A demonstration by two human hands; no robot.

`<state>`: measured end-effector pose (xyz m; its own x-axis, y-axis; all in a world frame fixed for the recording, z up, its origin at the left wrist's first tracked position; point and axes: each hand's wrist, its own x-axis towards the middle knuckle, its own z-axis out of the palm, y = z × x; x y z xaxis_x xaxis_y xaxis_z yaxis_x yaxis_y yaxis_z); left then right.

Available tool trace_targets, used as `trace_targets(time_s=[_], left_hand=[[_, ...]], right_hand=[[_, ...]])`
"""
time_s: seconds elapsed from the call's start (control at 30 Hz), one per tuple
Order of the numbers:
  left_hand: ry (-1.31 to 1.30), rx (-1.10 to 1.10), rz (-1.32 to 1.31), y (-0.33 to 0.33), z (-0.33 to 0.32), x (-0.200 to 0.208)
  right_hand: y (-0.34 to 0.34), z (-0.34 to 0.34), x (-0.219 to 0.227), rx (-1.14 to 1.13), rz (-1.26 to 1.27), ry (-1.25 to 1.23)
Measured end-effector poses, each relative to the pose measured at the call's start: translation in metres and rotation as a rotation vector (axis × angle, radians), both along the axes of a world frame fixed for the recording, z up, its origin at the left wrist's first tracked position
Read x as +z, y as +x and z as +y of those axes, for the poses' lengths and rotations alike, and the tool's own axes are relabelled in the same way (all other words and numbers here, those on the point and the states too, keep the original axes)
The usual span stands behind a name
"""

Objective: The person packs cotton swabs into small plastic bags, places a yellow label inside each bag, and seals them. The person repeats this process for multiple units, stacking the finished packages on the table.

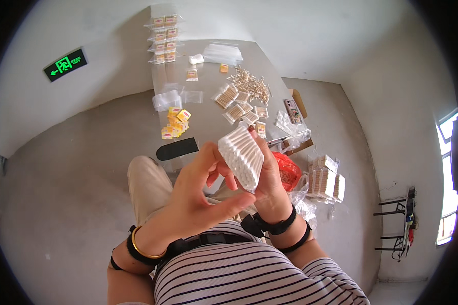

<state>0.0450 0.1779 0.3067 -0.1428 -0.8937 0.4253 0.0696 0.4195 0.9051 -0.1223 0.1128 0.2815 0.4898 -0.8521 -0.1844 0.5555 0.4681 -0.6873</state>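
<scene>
A bundle of cotton swabs (242, 155), white tips facing me, is held up in front of my body. My right hand (267, 183) wraps around its right side and grips it. On the other side, my left hand (196, 190) has its thumb stretched out below the bundle and its fingers partly bent, apart from the thumb. Whether the left fingertips touch the swabs is hard to see. Beyond my hands on the grey table (203, 107) lie several small packs of swabs (234, 113) and a loose heap of swabs (252, 84).
Yellow cards (175, 124), clear bags (167, 100) and a black flat item (177, 149) lie on the left. Filled packs (164, 38) line the far-left edge. A phone (292, 111) rests on the right. Beside the table are a red bag (288, 170) and stacked swab bundles (323, 183).
</scene>
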Motion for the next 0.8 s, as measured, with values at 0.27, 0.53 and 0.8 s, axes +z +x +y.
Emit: trace_targets(time_s=[0.27,0.53,0.8], left_hand=[[0.181,-0.106,0.269,-0.002,0.007,-0.001],[0.231,-0.07,0.243,-0.004,-0.002,-0.018],[0.455,0.122,0.076,0.045,-0.016,-0.115]], right_hand=[[-0.007,0.011,0.002,0.147,-0.204,0.133],[-0.003,0.005,-0.011,-0.024,0.073,0.148],[-0.041,-0.069,-0.09,-0.214,0.87,-0.578]])
